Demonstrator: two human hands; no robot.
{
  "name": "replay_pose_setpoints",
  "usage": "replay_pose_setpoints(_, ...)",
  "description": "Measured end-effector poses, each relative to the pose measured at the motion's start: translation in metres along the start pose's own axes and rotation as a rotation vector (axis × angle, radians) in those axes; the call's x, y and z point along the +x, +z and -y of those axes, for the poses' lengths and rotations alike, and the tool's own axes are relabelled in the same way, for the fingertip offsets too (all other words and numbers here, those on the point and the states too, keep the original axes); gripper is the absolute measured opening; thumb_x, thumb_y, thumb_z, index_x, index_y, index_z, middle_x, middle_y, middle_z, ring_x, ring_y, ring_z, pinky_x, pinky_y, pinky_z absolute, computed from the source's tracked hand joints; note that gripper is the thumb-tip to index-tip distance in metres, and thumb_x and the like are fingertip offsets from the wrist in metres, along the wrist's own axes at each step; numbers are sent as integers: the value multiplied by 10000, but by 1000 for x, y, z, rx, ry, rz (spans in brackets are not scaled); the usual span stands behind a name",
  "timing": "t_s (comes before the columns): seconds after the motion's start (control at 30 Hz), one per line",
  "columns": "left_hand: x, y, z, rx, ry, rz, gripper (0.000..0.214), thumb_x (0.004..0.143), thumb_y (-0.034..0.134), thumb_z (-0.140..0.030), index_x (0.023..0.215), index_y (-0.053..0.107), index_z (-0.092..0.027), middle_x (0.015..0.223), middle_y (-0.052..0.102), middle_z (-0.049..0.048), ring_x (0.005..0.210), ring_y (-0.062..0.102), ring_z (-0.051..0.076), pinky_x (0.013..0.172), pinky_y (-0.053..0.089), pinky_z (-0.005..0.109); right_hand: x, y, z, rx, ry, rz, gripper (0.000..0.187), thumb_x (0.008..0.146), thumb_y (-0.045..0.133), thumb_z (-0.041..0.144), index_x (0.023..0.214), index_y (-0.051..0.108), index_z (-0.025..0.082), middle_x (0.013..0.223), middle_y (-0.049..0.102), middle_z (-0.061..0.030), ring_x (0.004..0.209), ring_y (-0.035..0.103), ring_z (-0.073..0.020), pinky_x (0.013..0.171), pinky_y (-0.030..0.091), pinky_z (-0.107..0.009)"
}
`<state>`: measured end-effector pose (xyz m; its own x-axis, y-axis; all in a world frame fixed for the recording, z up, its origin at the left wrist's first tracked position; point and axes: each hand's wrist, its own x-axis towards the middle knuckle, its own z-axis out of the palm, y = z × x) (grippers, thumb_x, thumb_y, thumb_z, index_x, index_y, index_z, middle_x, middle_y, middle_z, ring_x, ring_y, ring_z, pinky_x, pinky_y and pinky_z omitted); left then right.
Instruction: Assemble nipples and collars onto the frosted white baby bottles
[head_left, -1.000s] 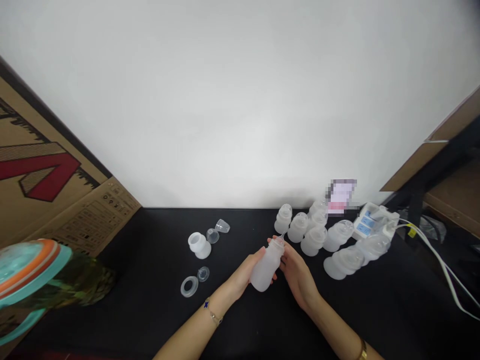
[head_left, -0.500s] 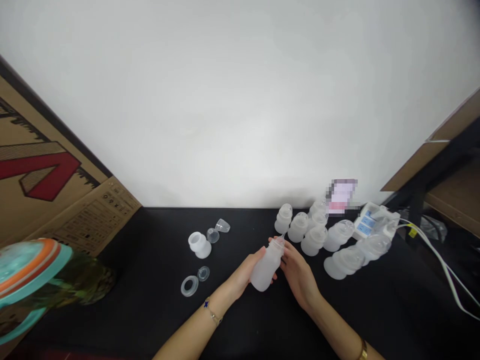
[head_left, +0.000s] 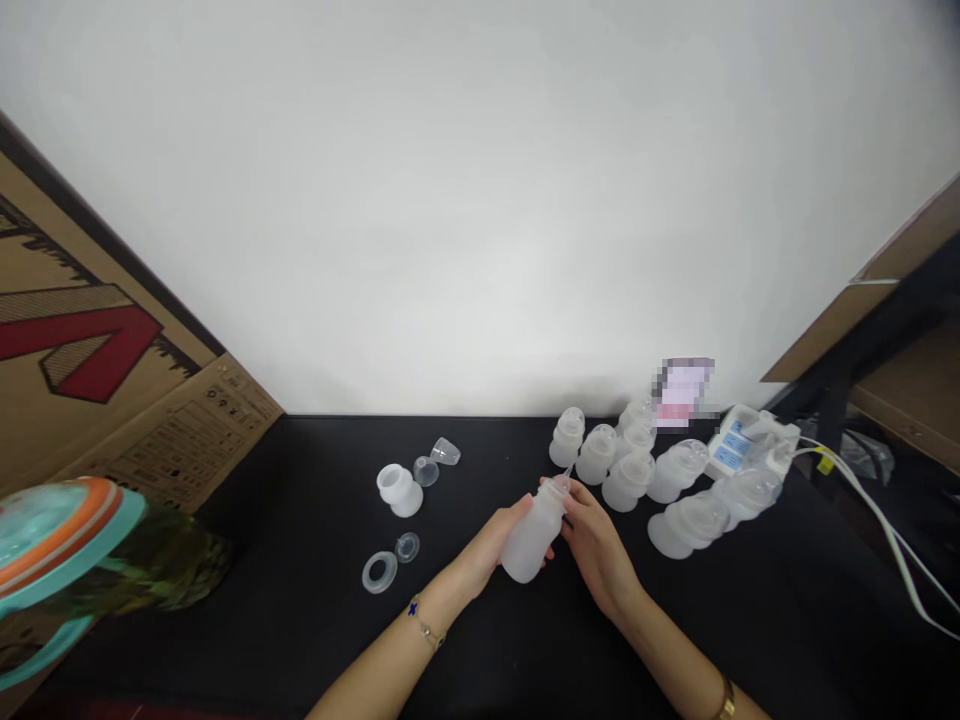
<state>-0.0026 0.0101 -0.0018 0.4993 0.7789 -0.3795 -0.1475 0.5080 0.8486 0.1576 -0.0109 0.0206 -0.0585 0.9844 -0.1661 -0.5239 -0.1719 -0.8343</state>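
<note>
Near centre: left hand [head_left: 487, 550] clamped round tilted frosted bottle [head_left: 529, 545], mouth far-right | right hand [head_left: 598, 545] at its neck by clear teat [head_left: 564, 482], fingertips partly hidden, pinch untellable | step: seemingly working teat at mouth; next move calls for steady left grip | left: loose ring [head_left: 381, 588] | farther right: domed bottles [head_left: 628, 482]

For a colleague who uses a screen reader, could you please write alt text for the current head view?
A person's left hand grips a frosted bottle over a black table, with the right hand at its neck. Several capped bottles cluster to the right; a small open bottle and loose clear parts sit to the left.
</note>
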Motion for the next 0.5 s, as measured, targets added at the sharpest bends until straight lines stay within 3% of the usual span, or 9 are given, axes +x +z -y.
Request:
replay_pose_setpoints(0.3,1,-1,1,29,10,3,694,882,464,-689,968,723,-50,733,720,135,593,655,180,569,489,252,-1,0,0,-8,11,10,278,823,702,412,1050,668,256,1051,668,-52,893,598,-254,730,473,-370)
replay_pose_setpoints(0.5,1,-1,1,-7,-3,-3,686,886,473,-677,1047,711,-54,735,722,129,610,659,183,591,512,262,0,-1,-3,16,10,3,314,850,664,459,1109,676,281,1259,641,-49,1114,565,-290,887,446,-403)
